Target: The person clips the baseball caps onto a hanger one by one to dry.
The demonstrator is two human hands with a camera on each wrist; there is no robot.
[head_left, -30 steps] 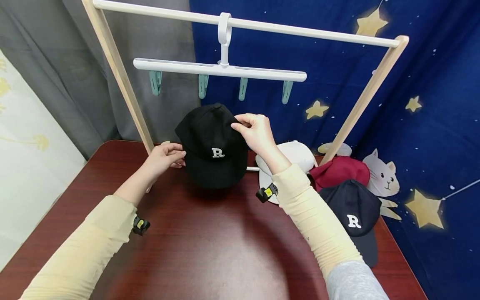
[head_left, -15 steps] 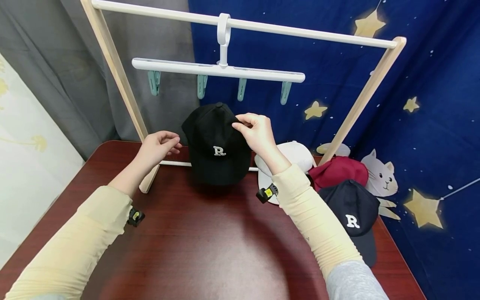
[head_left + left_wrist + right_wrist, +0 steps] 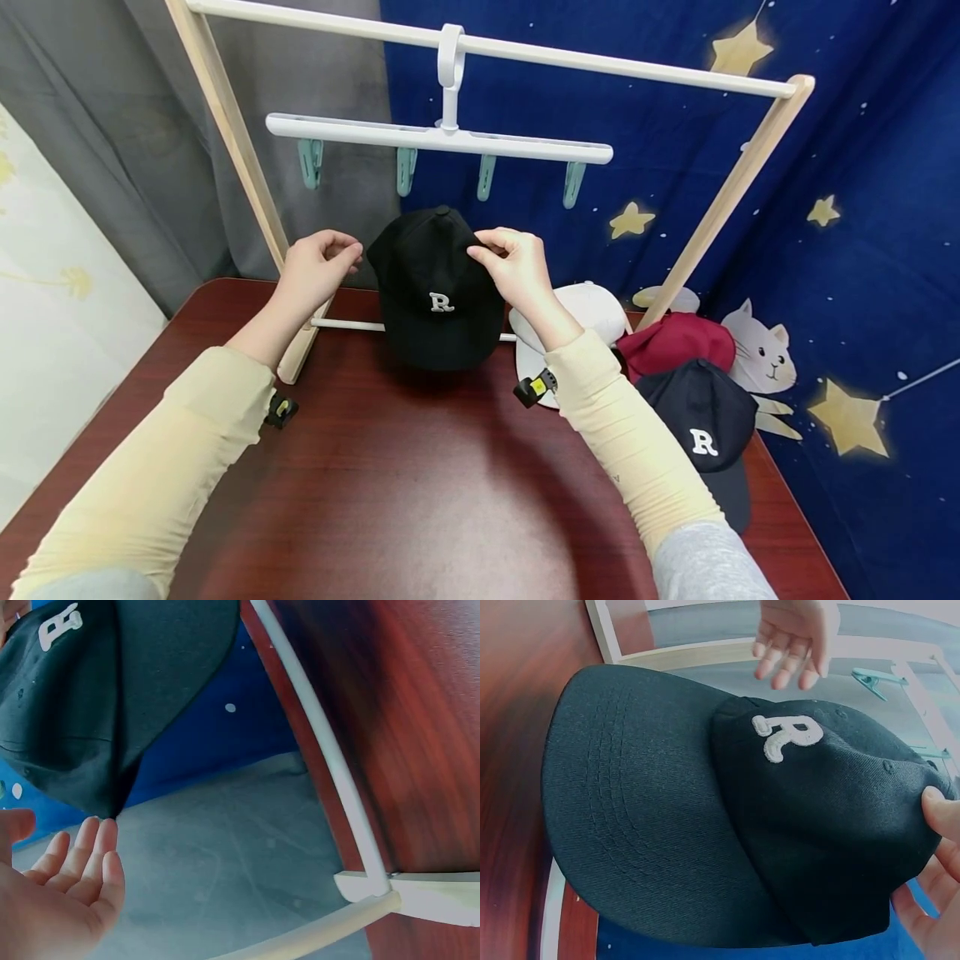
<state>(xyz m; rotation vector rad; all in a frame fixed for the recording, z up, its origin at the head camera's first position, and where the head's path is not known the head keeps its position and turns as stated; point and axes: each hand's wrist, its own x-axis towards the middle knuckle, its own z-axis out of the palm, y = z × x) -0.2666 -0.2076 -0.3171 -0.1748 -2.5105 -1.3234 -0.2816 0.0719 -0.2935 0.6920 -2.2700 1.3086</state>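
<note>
A black baseball cap with a white letter R hangs under the clip hanger, brim down and front toward me. My right hand pinches the crown's right edge between thumb and fingers, as the right wrist view also shows. My left hand is just left of the cap, fingers loosely bent and holding nothing. In the left wrist view its fingertips come right up to the cap's lower corner. Above the cap, the white hanger carries several teal clips, none of them on the cap.
The hanger hooks over the white rail of a wooden rack. A white cap, a red cap and a navy cap with an R lie at the table's right. Blue and grey curtains hang behind the dark red table.
My left hand has let go of the cap's left side, drawn off it, and risen beside it. The cap has shifted slightly right, still in my right hand.
</note>
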